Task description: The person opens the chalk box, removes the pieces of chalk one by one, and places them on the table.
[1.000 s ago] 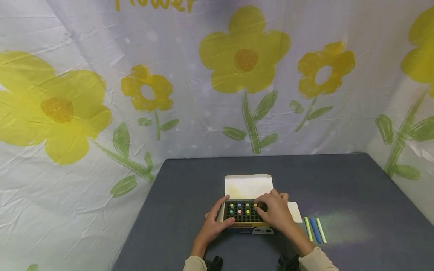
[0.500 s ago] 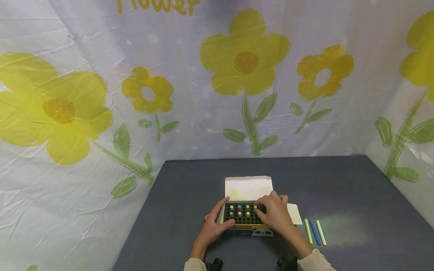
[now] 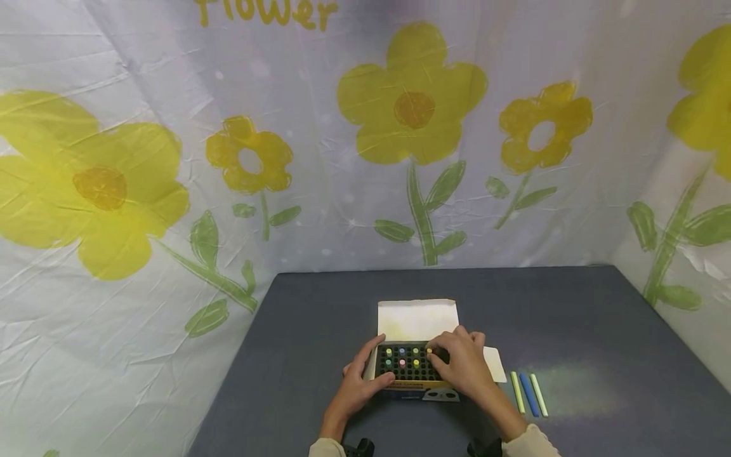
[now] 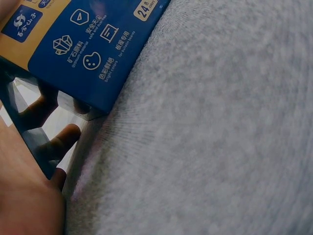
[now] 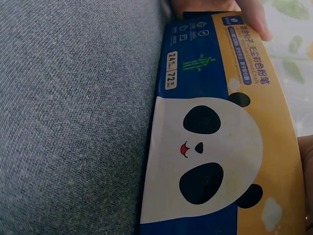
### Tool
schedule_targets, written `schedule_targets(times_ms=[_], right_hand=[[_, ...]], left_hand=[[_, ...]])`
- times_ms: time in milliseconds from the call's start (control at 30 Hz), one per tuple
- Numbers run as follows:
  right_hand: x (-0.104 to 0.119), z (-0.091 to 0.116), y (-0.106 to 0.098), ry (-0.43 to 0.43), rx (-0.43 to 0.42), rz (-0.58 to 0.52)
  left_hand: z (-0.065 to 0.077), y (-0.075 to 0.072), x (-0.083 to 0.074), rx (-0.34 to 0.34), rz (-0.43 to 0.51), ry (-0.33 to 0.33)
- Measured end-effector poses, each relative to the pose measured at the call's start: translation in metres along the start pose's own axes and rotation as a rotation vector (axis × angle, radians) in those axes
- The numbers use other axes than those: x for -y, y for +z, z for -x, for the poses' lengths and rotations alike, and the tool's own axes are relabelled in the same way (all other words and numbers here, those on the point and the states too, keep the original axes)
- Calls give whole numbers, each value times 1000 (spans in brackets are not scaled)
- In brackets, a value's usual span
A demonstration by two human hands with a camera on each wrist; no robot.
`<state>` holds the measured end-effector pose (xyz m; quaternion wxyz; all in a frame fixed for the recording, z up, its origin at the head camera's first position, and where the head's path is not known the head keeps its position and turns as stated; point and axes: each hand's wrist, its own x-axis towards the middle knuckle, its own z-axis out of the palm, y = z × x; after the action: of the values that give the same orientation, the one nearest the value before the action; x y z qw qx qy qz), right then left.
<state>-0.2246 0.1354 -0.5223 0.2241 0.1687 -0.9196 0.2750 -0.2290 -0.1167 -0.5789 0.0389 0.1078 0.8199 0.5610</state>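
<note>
A chalk box [image 3: 412, 385] stands lidless-side up on the table, its white lid [image 3: 417, 319] folded back. Its black grid holds several chalk ends, among them a pink one [image 3: 402, 364] and a blue one [image 3: 402, 351]. My left hand [image 3: 356, 385] grips the left end, thumb at the front edge, fingers along the side. In the left wrist view the box's blue side [image 4: 93, 63] hides part of that hand. My right hand [image 3: 465, 362] pinches an orange chalk stick [image 3: 429, 351] at the grid's back right. The right wrist view shows the panda-printed front [image 5: 239, 132].
Right of the box, a yellow-green chalk stick [image 3: 517, 393], a blue chalk stick [image 3: 529, 395] and a pale green chalk stick [image 3: 539, 395] lie side by side. A white side flap [image 3: 494, 365] sticks out by the right hand. A flower-printed cloth [image 3: 331, 209] hangs behind the dark table [image 3: 320, 304].
The head view has tilted up slightly, so everything sits a little lower in the picture. Both hands keep their places on the box and the orange chalk stick.
</note>
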Motion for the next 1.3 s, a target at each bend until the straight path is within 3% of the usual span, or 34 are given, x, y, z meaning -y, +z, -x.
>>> schedule_targets(times_ms=[467, 800, 1100, 1300], right_hand=[[0, 0, -2, 10, -7, -80], [-2, -2, -1, -67, -113, -131], [-6, -10, -5, -171, -293, -201], [-9, -13, -11, -161, -350, -311]], left_hand=[[2, -1, 0, 4, -11, -4], [1, 0, 0, 1, -6, 2], [0, 0, 0, -2, 0, -8], [0, -1, -1, 1, 0, 17]])
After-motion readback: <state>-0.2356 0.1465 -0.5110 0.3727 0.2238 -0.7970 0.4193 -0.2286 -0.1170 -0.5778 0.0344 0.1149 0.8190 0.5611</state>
